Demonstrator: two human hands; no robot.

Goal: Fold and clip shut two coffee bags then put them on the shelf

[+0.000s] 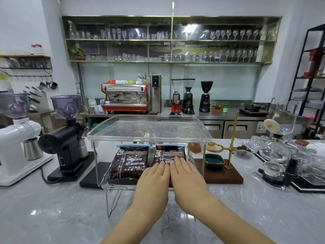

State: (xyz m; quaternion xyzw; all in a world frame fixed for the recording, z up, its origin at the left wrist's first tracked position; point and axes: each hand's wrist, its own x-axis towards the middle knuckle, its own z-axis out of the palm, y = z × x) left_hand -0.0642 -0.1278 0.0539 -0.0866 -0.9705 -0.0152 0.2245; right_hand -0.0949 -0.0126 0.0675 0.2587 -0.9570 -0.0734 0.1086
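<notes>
Two dark coffee bags lie side by side on the lower level of a clear acrylic shelf point(98, 138) on the marble counter. The left bag point(128, 162) shows white print, and a light blue clip point(132, 145) closes its folded far end. The right bag point(168, 153) has a matching blue clip point(169, 144) at its far end. My left hand point(154, 178) and my right hand point(186, 176) rest flat, palms down, on the near half of the right bag, fingers extended and held together. Neither hand grips anything.
A black grinder point(65, 143) and a white grinder point(19, 138) stand to the left. A wooden board point(228, 176) with a brass stand point(232, 143) and teal dish point(214, 161) sits right of the shelf, glassware further right. Bare counter lies in front.
</notes>
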